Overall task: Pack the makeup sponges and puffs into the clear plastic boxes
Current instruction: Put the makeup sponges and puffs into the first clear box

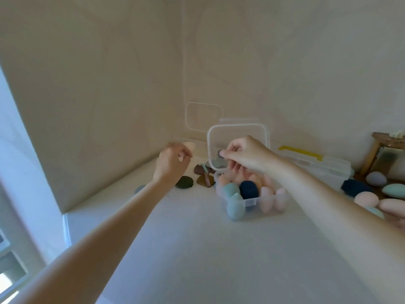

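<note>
Step in hand: the person is filling the clear box (247, 195) with sponges, by my reading; its lid (237, 145) is standing upright at the back edge, so packing is still going on
Right hand: the right hand (245, 155) is hovering over the back of the box in front of the lid, fingers curled in a narrow pinch; something small and dark is showing at the fingertips, but I cannot tell whether it is being held
Left hand: the left hand (173, 161) is lifted to the left of the box, fingers curled around a pale peach sponge (189, 147) that is poking out above the knuckles
Box contents: teal, navy and pink sponges are crowding the box, some bulging at the front wall
Still loose: flat dark puffs (197, 177) are lying just left of the box; more sponges (372, 191) are lying well apart to the right
Next move: probably carrying the peach sponge across and pressing it into a remaining gap; room is looking tight, so it may need squeezing before the lid can come down
</note>
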A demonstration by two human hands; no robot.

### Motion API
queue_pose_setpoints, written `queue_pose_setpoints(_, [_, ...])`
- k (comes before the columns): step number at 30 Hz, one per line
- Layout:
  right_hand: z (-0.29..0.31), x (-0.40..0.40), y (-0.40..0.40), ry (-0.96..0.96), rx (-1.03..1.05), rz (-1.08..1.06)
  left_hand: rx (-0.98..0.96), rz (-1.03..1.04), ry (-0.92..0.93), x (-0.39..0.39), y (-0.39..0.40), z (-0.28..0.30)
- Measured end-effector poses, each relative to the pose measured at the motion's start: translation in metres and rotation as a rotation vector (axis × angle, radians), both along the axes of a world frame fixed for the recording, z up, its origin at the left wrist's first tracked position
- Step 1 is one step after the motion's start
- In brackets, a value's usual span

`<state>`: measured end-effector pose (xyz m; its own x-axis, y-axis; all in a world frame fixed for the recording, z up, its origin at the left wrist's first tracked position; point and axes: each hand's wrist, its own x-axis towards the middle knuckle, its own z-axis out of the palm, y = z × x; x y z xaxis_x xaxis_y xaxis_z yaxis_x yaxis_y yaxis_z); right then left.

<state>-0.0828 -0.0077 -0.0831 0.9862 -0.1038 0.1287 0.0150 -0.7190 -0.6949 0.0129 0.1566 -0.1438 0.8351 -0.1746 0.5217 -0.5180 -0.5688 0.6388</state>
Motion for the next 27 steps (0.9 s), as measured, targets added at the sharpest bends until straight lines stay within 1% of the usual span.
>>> queue_pose_setpoints(2, [0.000,-0.001,0.011,0.009,0.215,0.016,-0.117,-0.085,-0.125,-0.025,0.002,0.013])
queue_pose_setpoints(4, [0.000,-0.003,0.018,0.038,0.460,0.066,-0.130,-0.191,-0.168,-0.045,-0.004,0.020])
queue_pose_setpoints(5, [0.001,-0.006,0.019,0.010,0.502,0.068,-0.117,-0.222,-0.171,-0.052,-0.008,0.022])
queue_pose_setpoints(7, [0.005,-0.011,0.010,-0.069,0.474,0.026,-0.115,-0.260,-0.160,-0.062,-0.013,0.024])
queue_pose_setpoints(8, [0.008,-0.015,0.002,-0.075,0.458,0.009,-0.115,-0.288,-0.150,-0.065,-0.016,0.024])
queue_pose_setpoints(12, [0.011,-0.036,-0.031,0.018,0.511,0.032,-0.007,-0.441,-0.162,-0.075,-0.037,0.021])
queue_pose_setpoints(14, [0.008,-0.042,-0.042,0.043,0.435,0.023,0.083,-0.494,-0.124,-0.079,-0.047,0.023])
queue_pose_setpoints(17, [0.004,-0.048,-0.053,0.203,0.298,0.005,0.331,-0.535,0.002,-0.080,-0.056,0.023])
queue_pose_setpoints(19, [0.001,-0.047,-0.057,0.266,0.234,-0.016,0.517,-0.523,-0.002,-0.081,-0.059,0.018])
queue_pose_setpoints(20, [0.000,-0.046,-0.058,0.269,0.215,-0.025,0.573,-0.512,0.002,-0.080,-0.059,0.016])
queue_pose_setpoints(22, [-0.002,-0.041,-0.058,0.281,0.227,-0.033,0.597,-0.497,0.058,-0.077,-0.057,0.014])
queue_pose_setpoints(23, [-0.003,-0.038,-0.057,0.319,0.228,-0.018,0.599,-0.504,0.086,-0.076,-0.055,0.015])
queue_pose_setpoints(27, [-0.010,-0.024,-0.051,0.578,0.098,0.057,0.608,-0.553,0.106,-0.069,-0.050,0.016])
